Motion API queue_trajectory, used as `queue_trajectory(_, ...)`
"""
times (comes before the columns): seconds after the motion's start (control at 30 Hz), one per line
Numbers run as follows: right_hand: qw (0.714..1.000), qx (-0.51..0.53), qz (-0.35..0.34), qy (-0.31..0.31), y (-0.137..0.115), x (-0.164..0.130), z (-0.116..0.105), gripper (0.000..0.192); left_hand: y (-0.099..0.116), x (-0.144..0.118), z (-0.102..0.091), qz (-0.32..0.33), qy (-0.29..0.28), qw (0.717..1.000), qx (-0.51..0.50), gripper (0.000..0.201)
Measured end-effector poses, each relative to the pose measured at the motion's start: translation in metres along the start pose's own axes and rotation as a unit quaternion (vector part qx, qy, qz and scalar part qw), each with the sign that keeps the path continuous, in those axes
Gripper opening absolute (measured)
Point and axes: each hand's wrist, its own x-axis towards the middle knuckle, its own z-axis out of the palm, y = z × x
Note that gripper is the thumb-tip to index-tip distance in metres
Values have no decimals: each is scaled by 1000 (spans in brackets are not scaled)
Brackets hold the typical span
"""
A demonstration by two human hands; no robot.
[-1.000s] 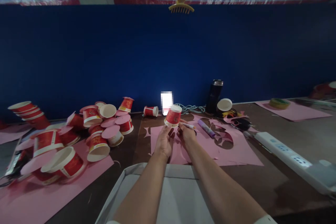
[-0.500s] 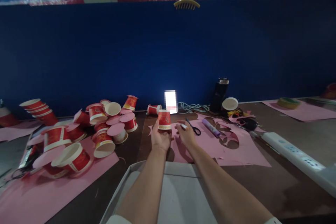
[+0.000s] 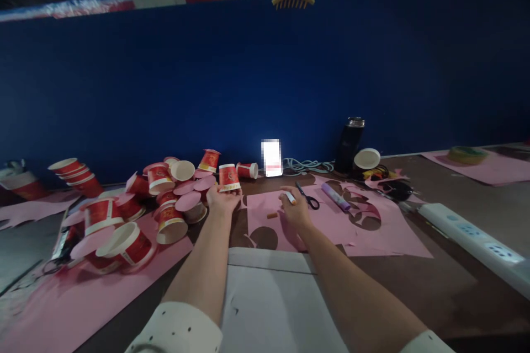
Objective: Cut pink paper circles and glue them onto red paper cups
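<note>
My left hand [image 3: 222,198] holds an upside-down red paper cup [image 3: 229,177] out to the left, close to a heap of red cups [image 3: 157,204] topped with pink paper discs. My right hand [image 3: 295,210] rests on a pink paper sheet [image 3: 331,226] and grips a white marker [image 3: 290,197]. A small brownish cap [image 3: 271,215] lies on the sheet between my hands. Round holes are cut out of the sheet.
Black scissors [image 3: 307,197] and a purple glue stick [image 3: 335,197] lie on the sheet. A lit phone [image 3: 271,158], a dark flask [image 3: 349,144] and cables stand by the blue wall. A white power strip [image 3: 472,229] lies right; a white box [image 3: 273,303] sits near me.
My left hand has carried the cup leftward from the pink sheet's middle to the cup heap. My right hand stayed on the sheet with the marker. The view shifted a little.
</note>
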Motion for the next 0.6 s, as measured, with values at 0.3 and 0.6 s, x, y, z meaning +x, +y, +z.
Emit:
queue_trajectory(0.3,1000,14,8,16,-7,2,-3,25,-13,17,-3,-87,40,990,104,28)
queue_trajectory(0.6,1000,-1,2,9,-8,1,-4,26,-14,1,-12,40,111,972,202,20)
